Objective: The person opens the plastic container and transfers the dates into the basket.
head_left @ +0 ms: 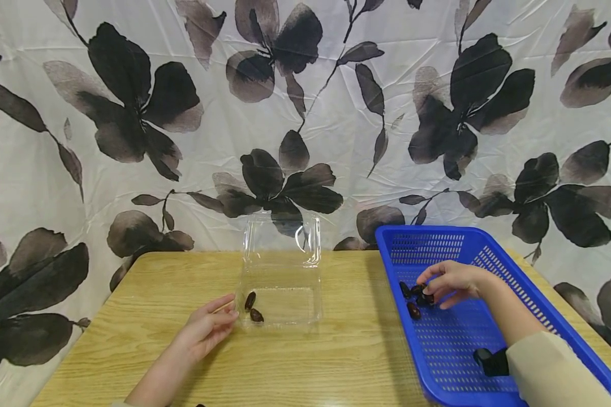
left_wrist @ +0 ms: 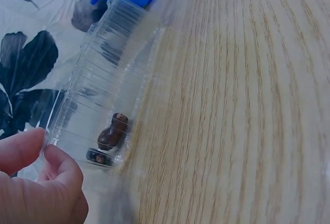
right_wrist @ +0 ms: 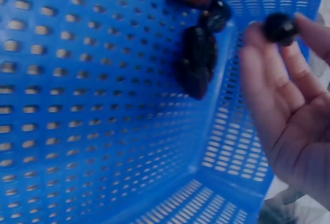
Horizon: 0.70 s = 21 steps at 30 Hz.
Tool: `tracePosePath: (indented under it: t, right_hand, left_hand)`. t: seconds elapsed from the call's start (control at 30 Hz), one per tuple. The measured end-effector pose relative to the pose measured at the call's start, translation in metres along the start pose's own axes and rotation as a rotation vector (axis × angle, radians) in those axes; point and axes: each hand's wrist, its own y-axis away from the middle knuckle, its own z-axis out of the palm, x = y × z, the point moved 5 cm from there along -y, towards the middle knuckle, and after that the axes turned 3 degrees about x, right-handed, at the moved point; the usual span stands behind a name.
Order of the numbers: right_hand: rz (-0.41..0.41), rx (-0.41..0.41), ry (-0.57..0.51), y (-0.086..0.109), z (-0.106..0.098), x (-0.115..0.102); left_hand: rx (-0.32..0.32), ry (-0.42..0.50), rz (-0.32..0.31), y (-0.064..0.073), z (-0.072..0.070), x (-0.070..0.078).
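Observation:
My left hand (head_left: pixel 211 327) pinches the left edge of a clear plastic clamshell container (head_left: pixel 290 323) between thumb and fingers. Its hinged lid (head_left: pixel 281 240) stands raised at the back. Inside, near the left wall, lie two dark brown dates; one date (head_left: pixel 250 301) is behind the other date (head_left: pixel 256 315). Over the left part of a blue plastic basket (head_left: pixel 417 362), my right hand (head_left: pixel 455 282) holds a dark date (right_wrist: pixel 280 28) between thumb and fingertips. Several more dates (right_wrist: pixel 198 54) lie together on the basket floor below it.
The container and basket stand apart on a wood-grain table (head_left: pixel 346 339). Behind the table hangs a floral cloth (head_left: pixel 356 141). A black strap device (head_left: pixel 491 362) sits on the right wrist, above the basket.

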Motion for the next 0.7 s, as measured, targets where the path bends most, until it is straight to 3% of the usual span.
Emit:
tracePosePath:
  t: [0.33, 0.53, 0.7]
  right_hand:
    - [0.132, 0.042, 0.226, -0.005, 0.005, 0.021]
    - [0.145, 0.041, 0.276, -0.007, 0.008, 0.020]
    - [0.109, 0.054, 0.269, -0.006, 0.005, 0.008]
  left_hand:
    - [-0.007, -0.009, 0.005, 0.000, 0.001, -0.003]
    - [-0.009, -0.001, -0.004, 0.000, 0.000, -0.002]
    - [-0.016, -0.010, -0.010, 0.001, 0.001, -0.001]
